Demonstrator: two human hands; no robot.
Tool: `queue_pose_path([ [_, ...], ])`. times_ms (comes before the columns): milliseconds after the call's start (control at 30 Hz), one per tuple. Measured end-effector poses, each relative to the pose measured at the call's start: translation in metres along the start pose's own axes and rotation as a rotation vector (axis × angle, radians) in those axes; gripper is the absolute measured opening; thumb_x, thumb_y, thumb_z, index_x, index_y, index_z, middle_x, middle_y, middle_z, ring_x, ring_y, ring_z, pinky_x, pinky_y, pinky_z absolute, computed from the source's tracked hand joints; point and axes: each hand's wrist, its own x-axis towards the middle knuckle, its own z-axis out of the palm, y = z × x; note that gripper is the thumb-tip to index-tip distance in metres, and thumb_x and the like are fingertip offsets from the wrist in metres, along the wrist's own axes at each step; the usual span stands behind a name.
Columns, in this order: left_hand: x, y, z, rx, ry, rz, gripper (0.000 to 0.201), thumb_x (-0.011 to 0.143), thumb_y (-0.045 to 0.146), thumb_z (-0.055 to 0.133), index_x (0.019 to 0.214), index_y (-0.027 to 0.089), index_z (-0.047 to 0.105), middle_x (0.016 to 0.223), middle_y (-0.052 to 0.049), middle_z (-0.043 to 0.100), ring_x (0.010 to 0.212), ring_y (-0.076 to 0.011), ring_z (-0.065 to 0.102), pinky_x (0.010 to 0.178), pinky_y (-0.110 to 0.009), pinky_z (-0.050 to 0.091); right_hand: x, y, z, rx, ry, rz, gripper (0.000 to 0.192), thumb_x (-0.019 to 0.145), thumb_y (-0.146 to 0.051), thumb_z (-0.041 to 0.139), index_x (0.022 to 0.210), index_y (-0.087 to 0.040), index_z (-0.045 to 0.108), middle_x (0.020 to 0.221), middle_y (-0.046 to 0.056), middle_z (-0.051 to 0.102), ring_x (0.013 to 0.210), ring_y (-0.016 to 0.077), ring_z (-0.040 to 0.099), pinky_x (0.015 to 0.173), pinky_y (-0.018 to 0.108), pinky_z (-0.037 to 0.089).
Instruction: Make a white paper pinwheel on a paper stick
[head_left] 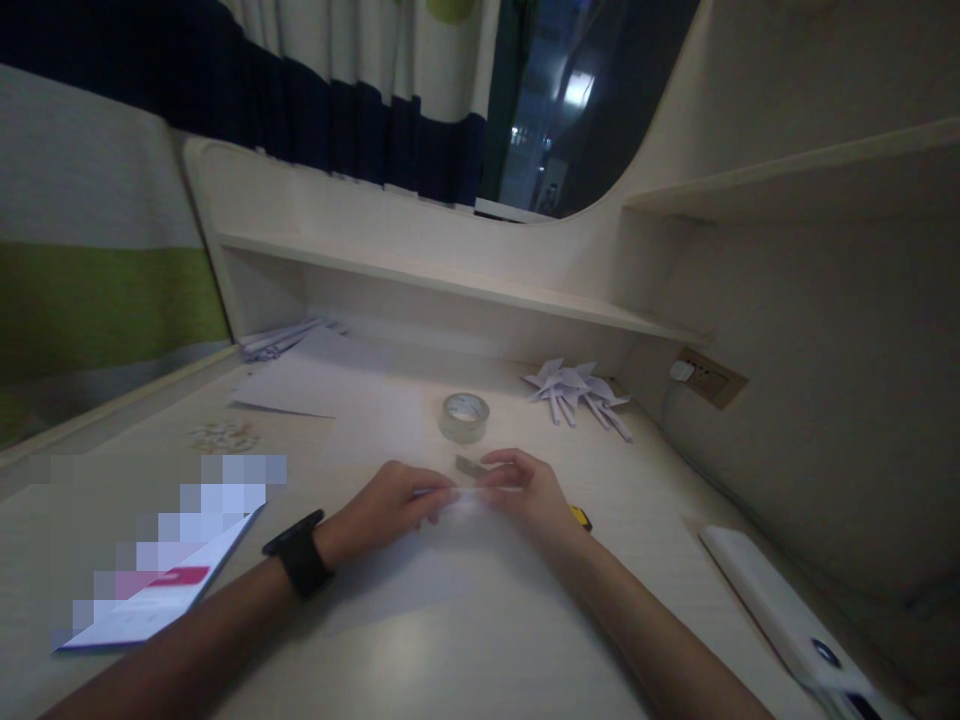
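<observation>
On desk (pixel 480 640) — both hands, L (pixel 394 505) & R (pixel 525 492), pinch clear tape strip (pixel 466 494).

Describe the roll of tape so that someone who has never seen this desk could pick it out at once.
Start at the pale desk under the shelf. Just beyond the left hand and right hand, which meet at mid-desk, lies the roll of tape, flat with its hole facing up. It is the only round, clear ring there; the folded paper shapes to its right are white and pointed.
</observation>
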Motion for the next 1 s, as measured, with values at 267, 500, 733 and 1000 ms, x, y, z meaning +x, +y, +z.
queue_pose_path([
  [267, 0.001, -0.002, -0.003, -0.158, 0.02, -0.046, 0.027, 0.086, 0.036, 0.056, 0.097, 0.015, 0.07, 0.069, -0.002, 0.068, 0.05, -0.0095, 0.059, 0.048, -0.018, 0.043, 0.004, 0.007, -0.002, 0.034, 0.05, 0.055, 0.04, 0.056, -0.03, 0.08, 0.091, -0.018, 0.065, 0.067, 0.001, 0.069, 0.054, 0.0146, 0.062, 0.049, 0.025, 0.049],
  [500, 0.003, 0.011, -0.01, -0.307, 0.003, -0.129, 0.032, 0.087, 0.038, 0.054, 0.091, 0.011, 0.071, 0.064, -0.005, 0.068, 0.047, -0.0105, 0.059, 0.042, -0.018, 0.045, 0.001, 0.003, -0.002, 0.117, 0.005, 0.018, 0.047, 0.051, -0.024, 0.084, 0.094, -0.019, 0.063, 0.079, 0.003, 0.072, 0.062, 0.0162, 0.066, 0.054, 0.026, 0.051],
  [733, 0.003, 0.012, -0.013, -0.502, -0.069, -0.16, 0.035, 0.081, 0.037, 0.063, 0.101, 0.008, 0.069, 0.075, -0.01, 0.07, 0.059, -0.0168, 0.066, 0.049, -0.024, 0.052, -0.002, 0.001, 0.003, 0.21, 0.015, 0.071, 0.043, 0.054, -0.025, 0.084, 0.091, -0.019, 0.063, 0.08, 0.003, 0.073, 0.062, 0.017, 0.067, 0.047, 0.024, 0.053],
  [1000, 0.0, 0.005, -0.014, -0.618, -0.084, -0.194, 0.041, 0.082, 0.039, 0.062, 0.111, 0.01, 0.066, 0.08, -0.011, 0.07, 0.064, -0.0185, 0.067, 0.052, -0.026, 0.053, -0.003, 0.001, -0.001, 0.365, -0.011, 0.1, 0.043, 0.055, -0.022, 0.083, 0.093, -0.019, 0.063, 0.088, 0.004, 0.073, 0.064, 0.0168, 0.067, 0.049, 0.025, 0.055],
])
